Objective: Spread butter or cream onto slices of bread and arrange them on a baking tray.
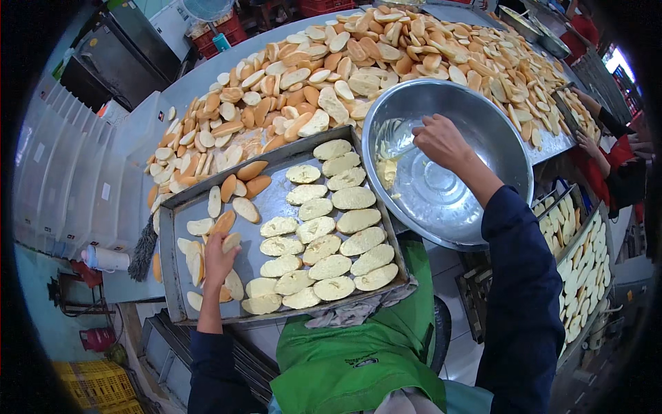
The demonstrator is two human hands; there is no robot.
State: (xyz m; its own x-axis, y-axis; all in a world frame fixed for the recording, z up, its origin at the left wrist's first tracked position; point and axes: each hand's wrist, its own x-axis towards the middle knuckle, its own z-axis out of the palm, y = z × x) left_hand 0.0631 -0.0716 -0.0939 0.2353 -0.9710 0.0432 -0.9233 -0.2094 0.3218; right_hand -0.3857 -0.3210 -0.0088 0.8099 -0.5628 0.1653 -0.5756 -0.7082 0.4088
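Observation:
My left hand [220, 259] grips a halved oval bread slice [231, 242] above the left side of a metal baking tray [173, 259]. Plain bread slices [246, 209] lie loosely around that hand, some crust up. Across the tray's right part, slices coated with pale yellow spread [320, 249] sit in rows, spread side up. My right hand [439, 137] is over a large stainless steel bowl [450, 222], fingers curled inward; whether they hold a tool is hidden. Creamy yellow spread [387, 172] clings to the bowl's left inner wall.
A wide heap of bread slices [295, 77] covers much of the table [189, 83] beyond the tray. Filled trays [584, 274] stand at lower right. Another person's hands [587, 142] work at far right. Plastic bins [67, 176] and a dark brush [144, 253] are left.

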